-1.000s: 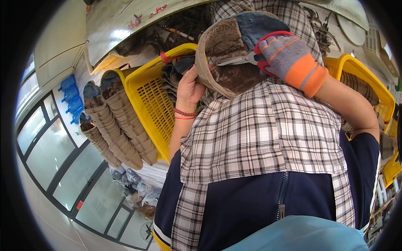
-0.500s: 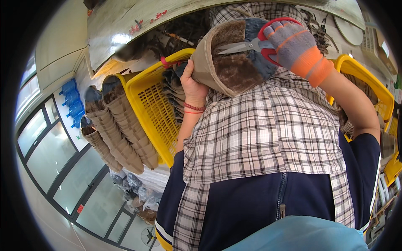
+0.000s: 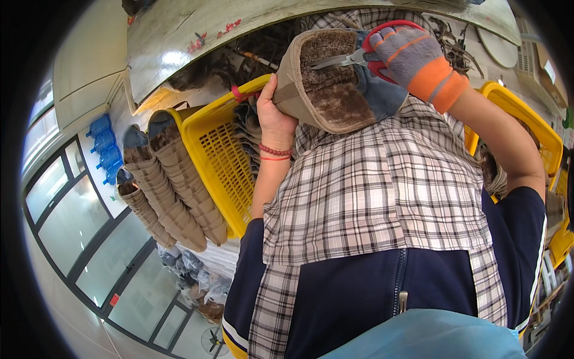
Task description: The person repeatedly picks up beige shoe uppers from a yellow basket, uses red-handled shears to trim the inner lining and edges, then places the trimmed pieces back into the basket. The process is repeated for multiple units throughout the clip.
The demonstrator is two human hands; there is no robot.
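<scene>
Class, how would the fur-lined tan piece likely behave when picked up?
The fur-lined tan piece probably flexes but holds some shape, since it stands open in the left hand. Its blue end may flop, as it looks creased.

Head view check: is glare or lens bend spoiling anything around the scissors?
Head view: bright glare sits on the tabletop, left of the scissors, not over them; head view: the blades look fairly clear against the brown fur; head view: the glass doors bow toward the dark rim.
</scene>
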